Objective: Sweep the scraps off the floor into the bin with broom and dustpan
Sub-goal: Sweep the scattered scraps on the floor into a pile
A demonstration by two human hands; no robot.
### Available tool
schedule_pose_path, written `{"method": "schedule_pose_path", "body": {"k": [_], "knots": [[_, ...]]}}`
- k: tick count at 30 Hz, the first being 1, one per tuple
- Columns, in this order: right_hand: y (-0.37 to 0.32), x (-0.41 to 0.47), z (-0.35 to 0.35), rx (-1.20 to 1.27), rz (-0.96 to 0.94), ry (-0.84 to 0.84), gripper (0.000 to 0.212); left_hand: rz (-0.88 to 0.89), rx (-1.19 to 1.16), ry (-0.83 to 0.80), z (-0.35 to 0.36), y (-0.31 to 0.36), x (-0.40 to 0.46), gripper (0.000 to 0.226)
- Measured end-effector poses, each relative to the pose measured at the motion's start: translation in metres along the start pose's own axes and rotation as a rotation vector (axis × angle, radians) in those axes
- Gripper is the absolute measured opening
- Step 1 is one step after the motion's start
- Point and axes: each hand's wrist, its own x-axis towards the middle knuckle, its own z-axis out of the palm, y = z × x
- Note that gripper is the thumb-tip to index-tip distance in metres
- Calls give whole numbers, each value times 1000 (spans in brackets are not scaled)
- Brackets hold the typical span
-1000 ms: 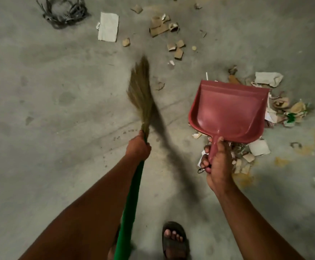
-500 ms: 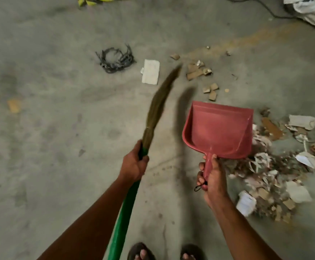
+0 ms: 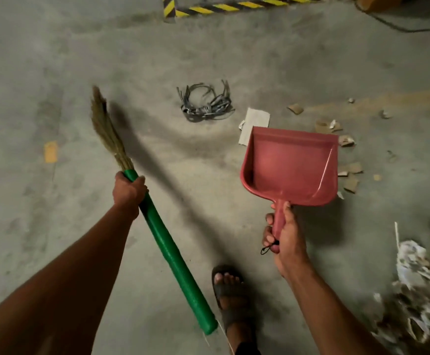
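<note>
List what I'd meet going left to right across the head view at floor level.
Orange scrap → broom → coil of straps → white paper → red dustpan → cardboard scraps → debris pile.

- The left hand (image 3: 128, 190) is closed in a fist around a stick, right at its top end.
- The left arm is bare and long. It reaches up from the bottom left corner.
- The right hand (image 3: 284, 238) is wrapped around a short handle. The thumb lies along the top of it, and the fingers (image 3: 269, 234) curl in from the left side.
- The right arm is bare too. It comes up from the bottom right.
- One foot (image 3: 230, 290) in a dark sandal stands between the two arms.
</note>
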Motion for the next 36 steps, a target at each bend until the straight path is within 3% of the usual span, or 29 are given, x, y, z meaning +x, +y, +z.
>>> {"method": "schedule_pose_path", "body": {"k": [5,8,13,17,19,27,36], "knots": [[-11,91,8,-31,26,25,37,-168,49,-35,65,17,102,37],[-21,137,-2,-36,37,59,37,-161,122,-98,110,34,139,37],[-38,181,-29,24,4,132,36,57,473,-234,165,60,166,54],[-51,181,-55,79,-10,158,34,363,917,-363,186,71,155,66],[-55,172,-72,83,-32,185,34,463,1042,-404,197,71,137,66],[-57,113,-148,121,-56,297,33,565,1204,-612,243,48,-19,64],[-40,13,-232,196,-103,412,34,827,1160,-838,221,-45,-211,67]]}}
